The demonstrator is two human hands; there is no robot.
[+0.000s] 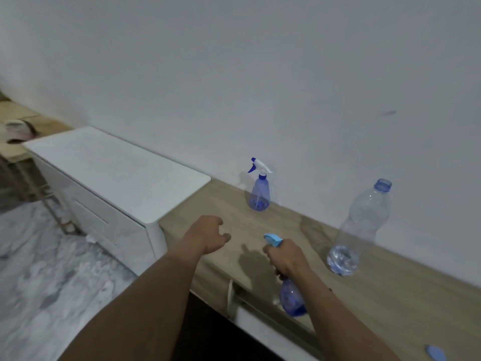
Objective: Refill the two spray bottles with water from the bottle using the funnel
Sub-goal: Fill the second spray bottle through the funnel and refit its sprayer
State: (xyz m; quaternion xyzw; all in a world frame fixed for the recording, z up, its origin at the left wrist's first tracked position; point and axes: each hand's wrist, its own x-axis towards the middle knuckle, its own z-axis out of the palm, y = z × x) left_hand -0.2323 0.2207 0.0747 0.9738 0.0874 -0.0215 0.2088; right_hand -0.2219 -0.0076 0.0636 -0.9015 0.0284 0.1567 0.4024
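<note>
Hid the neck of the near spray bottle (292, 299) inside the right hand (286, 256), fingers wrapped tight. Showed only pale-blue nozzle and blue belly, at the front edge of the wooden counter (390, 295). Hovered the left hand (210, 234), loosely curled, empty. Blurred blue cap (436, 353), cut by the corner. By the wall: second spray bottle (260, 195), uncapped water bottle (358, 230) — white cabinet (117, 173) leftward.

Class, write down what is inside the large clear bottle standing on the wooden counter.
The clear bottle holds a shallow pool of water at its base; above that it looks empty. Its mouth is uncapped. Nothing covers it, so none of its inside is hidden.
</note>
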